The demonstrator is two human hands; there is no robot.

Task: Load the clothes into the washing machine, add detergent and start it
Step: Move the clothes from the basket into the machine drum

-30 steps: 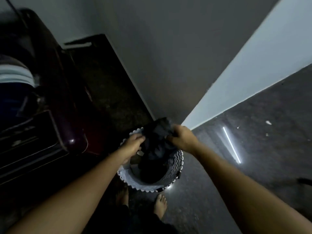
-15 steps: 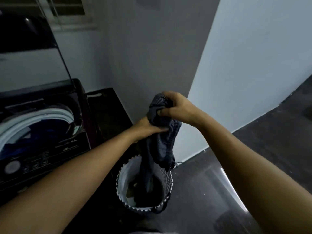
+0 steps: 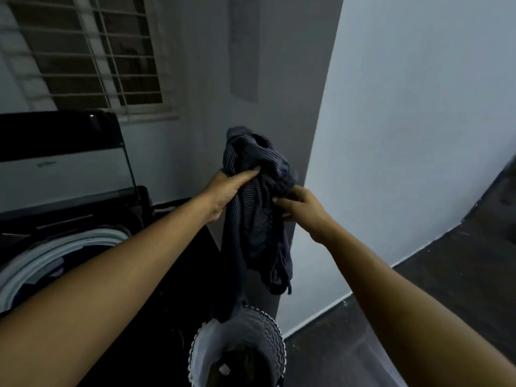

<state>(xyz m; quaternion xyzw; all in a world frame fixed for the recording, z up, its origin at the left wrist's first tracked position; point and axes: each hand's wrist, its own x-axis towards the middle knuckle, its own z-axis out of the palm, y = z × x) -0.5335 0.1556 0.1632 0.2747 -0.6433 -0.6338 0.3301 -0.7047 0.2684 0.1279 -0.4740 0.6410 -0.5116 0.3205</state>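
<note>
Garment point(image 3: 255, 208): one, striped; left hand point(image 3: 227, 191) grips it; right hand point(image 3: 300, 209) pinches it.

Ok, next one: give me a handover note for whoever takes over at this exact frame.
Left hand grips the striped garment near its top; right hand pinches its side.
The garment hangs above the laundry basket, beside the washing machine, whose lid is up.
Done: some clothes lie inside the machine.
Left: drop this garment in, empty the basket, add detergent (not in view), start.
</note>
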